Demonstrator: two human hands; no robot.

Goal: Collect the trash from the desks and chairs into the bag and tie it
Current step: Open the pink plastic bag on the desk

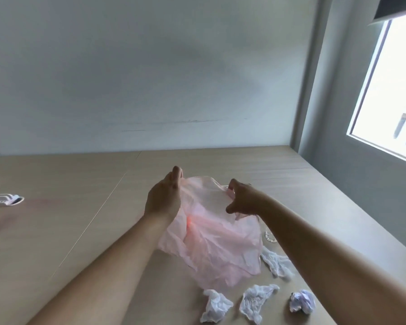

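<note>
Both hands, left [164, 198] and right [243, 200], pinch pink bag [220, 245] rim above desk [80, 231]. Crumpled tissues [256, 301] and paper ball [302, 301] lie nearby.

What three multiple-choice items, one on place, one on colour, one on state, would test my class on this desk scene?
1. Where do the crumpled tissues lie?
A. in the bag
B. on the desk
C. on a chair

2. What colour is the bag?
A. pink
B. black
C. green

3. How is the bag held?
A. by one hand
B. by both hands
C. by neither

Key: 1 B, the crumpled tissues rest on the desk; 2 A, the bag is translucent pink; 3 B, left hand and right hand both grip its top.
</note>
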